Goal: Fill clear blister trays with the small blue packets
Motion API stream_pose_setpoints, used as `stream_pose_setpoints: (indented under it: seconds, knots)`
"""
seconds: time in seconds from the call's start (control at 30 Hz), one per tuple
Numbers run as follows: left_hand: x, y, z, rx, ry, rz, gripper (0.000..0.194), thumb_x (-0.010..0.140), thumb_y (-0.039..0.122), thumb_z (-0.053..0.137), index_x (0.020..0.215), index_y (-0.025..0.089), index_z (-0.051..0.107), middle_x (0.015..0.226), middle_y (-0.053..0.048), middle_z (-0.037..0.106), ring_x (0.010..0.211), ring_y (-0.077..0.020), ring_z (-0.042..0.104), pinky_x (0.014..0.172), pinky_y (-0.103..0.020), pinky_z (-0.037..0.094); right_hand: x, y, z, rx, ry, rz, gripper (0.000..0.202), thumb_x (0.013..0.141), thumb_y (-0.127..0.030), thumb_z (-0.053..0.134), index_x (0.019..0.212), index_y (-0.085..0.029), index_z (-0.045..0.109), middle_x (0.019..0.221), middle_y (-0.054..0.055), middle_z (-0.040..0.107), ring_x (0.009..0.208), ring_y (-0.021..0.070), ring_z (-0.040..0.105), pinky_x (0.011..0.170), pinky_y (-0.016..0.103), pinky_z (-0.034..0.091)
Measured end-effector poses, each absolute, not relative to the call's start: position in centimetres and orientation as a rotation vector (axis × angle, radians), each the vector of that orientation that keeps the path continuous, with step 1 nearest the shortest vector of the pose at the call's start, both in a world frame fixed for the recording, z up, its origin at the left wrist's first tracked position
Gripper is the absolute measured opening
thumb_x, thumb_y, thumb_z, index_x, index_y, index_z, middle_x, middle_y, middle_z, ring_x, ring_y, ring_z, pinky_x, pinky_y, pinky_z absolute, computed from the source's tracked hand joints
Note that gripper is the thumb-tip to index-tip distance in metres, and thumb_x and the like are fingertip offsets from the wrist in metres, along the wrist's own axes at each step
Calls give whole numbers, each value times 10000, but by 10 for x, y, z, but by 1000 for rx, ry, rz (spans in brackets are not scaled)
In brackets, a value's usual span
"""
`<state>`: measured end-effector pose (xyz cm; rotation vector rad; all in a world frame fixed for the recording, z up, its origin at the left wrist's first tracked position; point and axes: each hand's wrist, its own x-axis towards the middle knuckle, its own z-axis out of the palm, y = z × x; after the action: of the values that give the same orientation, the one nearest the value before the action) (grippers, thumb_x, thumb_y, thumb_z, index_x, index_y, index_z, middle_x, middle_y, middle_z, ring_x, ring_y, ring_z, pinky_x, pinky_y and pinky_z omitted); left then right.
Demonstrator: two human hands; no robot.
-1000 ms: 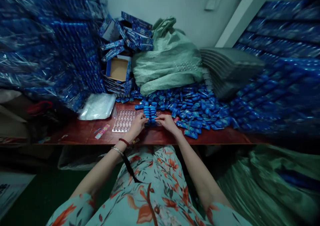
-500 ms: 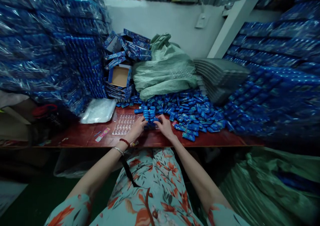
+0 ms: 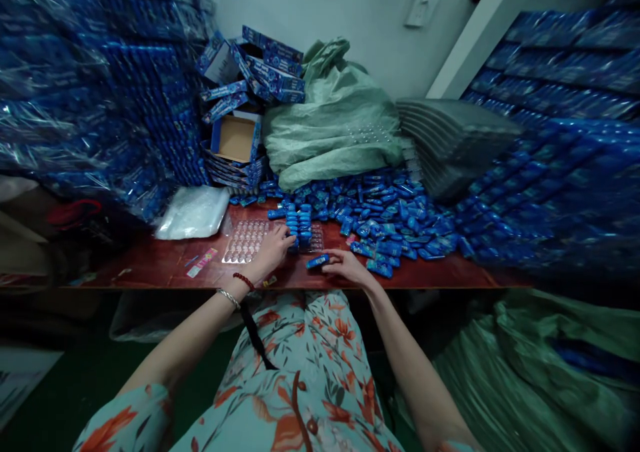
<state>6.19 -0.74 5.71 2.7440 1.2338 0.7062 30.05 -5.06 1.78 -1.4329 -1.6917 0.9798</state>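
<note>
- Clear tray (image 3: 246, 241): on surface (image 3: 165, 265), just left of left grip.
- Left grip (image 3: 273, 247): at packet rows (image 3: 299, 224); hold on one, can't tell.
- Right grip (image 3: 347, 267): pinching blue packet (image 3: 317, 261) by its end. Looks like single-packet handling; moving it calls for clearance from rows.

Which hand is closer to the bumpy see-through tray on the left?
Left. The left hand is beside the bumpy tray, at its right edge; the right hand is farther right, holding a small blue packet.
</note>
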Motion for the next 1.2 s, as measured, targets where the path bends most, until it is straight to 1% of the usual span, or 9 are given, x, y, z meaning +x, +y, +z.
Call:
stream_pose_setpoints:
  seconds: [0.13,0.3,0.5,0.67,0.8,0.93,1.03,1.13,1.2]
  knots:
    - [63,-2,47,2645,1163,855,224,901,141,411,941,166,630,1134,-111,544,1024,-204,513,858,-373,459,296,-50,21,-1483,-1714,830,344,814,-395,553,1039,-147,635,710,44,681,637,180,652,575,289,527]
    - [62,2,39,2618,1128,884,231,903,135,407,962,175,626,1167,-104,567,1065,-201,525,893,-401,474,279,-39,36,-1599,-2003,359,301,906,-337,464,1129,-160,562,1096,115,609,982,217,599,791,316,476]
    - [61,1,42,2627,1135,830,249,878,100,425,1000,158,635,1163,-119,584,1085,-223,518,902,-421,477,255,-29,58,-1603,-2456,106,208,920,-169,405,1053,-161,565,1009,114,619,864,193,614,665,263,466]
    - [60,5,37,2625,1098,792,341,825,27,437,1079,167,616,1203,-116,566,1119,-226,508,916,-435,478,231,-17,67,-1629,-2622,24,289,886,-37,328,993,-98,589,901,163,637,792,213,625,641,294,466]
    - [58,8,30,2595,1084,902,326,843,47,418,1057,181,624,1187,-104,588,1136,-229,513,938,-456,475,230,-18,69,-1619,-2665,-38,276,919,-114,347,1044,-119,593,909,150,649,769,211,637,627,289,471]
    - [59,0,24,2527,1105,1038,276,887,117,413,1056,182,622,1166,-111,608,1143,-229,527,946,-452,474,250,-36,56,-1633,-2570,-80,361,952,-290,374,1262,-145,489,952,127,661,754,197,652,616,270,490]
    - [63,-4,22,2341,1116,1184,274,917,231,431,1151,202,570,1186,-100,598,1161,-209,521,983,-430,448,262,-41,39,-1573,-2119,88,421,965,-357,323,1340,-190,417,1100,109,636,963,193,627,798,294,500]
    - [73,3,26,2080,1239,1258,408,931,337,406,1316,206,427,1360,-113,465,1293,-210,396,1078,-442,336,257,-26,25,-1457,-1790,332,489,953,-409,322,1397,-205,337,1390,104,434,1280,200,404,1040,368,361]
    - [82,10,29,1914,1341,1188,508,933,404,373,1395,203,309,1464,-117,328,1374,-226,257,1128,-469,222,245,-14,18,-1417,-1725,546,579,941,-451,318,1451,-198,213,1495,92,265,1374,200,237,1104,408,263]
